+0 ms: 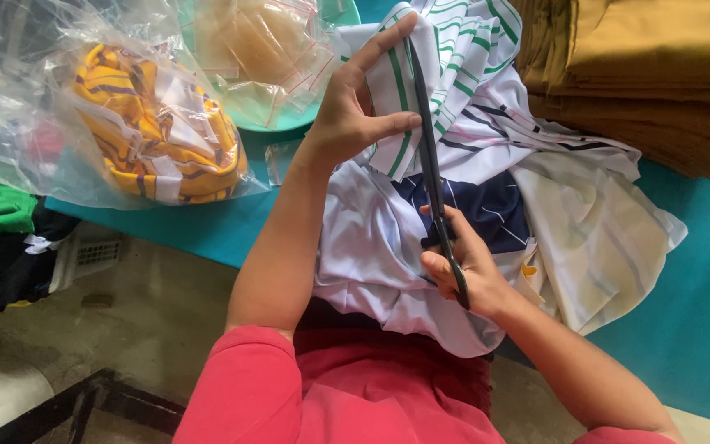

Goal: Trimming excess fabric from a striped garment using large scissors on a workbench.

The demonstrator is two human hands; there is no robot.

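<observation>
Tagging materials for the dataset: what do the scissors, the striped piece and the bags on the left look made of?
Scissors: dark metal blades, matte, probably steel. Striped piece in the left hand: thin, smooth fabric, slight sheen, soft folds, likely synthetic knit. Bags: clear glossy plastic film, wrinkled, with glare. Right hand grips the scissors.

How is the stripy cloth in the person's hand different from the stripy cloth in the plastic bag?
The cloth in the left hand, the green-striped cloth, is white with thin green lines; the bagged cloth is yellow with dark stripes. The green-striped cloth lies out in the open, with scissors in the right hand against it; the bagged cloth sits bunched inside a clear plastic bag, untouched. Both are striped and over the teal table.
</observation>
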